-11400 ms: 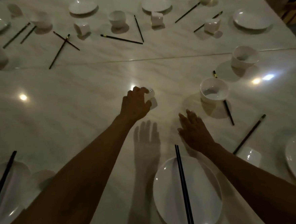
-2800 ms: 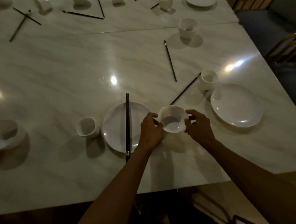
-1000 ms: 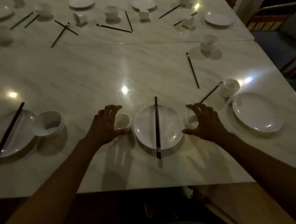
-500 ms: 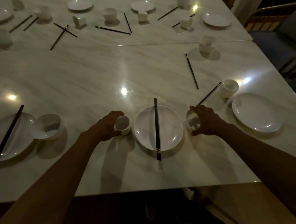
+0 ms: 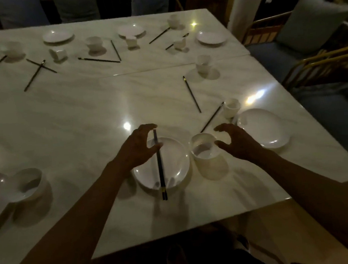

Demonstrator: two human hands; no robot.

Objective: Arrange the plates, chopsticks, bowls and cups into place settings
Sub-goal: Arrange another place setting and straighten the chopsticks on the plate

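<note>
A white plate [image 5: 171, 163] lies near the table's front edge with a pair of dark chopsticks [image 5: 161, 170] laid lengthwise across it. My left hand [image 5: 138, 147] hovers over the plate's upper left rim, fingers curved apart, thumb and forefinger close to the chopsticks' far end. The small cup that stood left of the plate is hidden behind this hand. A white bowl [image 5: 204, 149] stands just right of the plate. My right hand [image 5: 236, 142] is open beside the bowl's right side, apart from it.
Further right are another plate [image 5: 265, 127], a cup [image 5: 231, 108] and two loose chopsticks [image 5: 192, 93]. A bowl [image 5: 28, 183] stands at the left by a plate. Plates, cups, bowls and scattered chopsticks lie along the far side. Chairs [image 5: 318, 60] stand on the right.
My left hand has let go of the cup and moved right over the plate's rim. My right hand has released the bowl and drawn back to its right.
</note>
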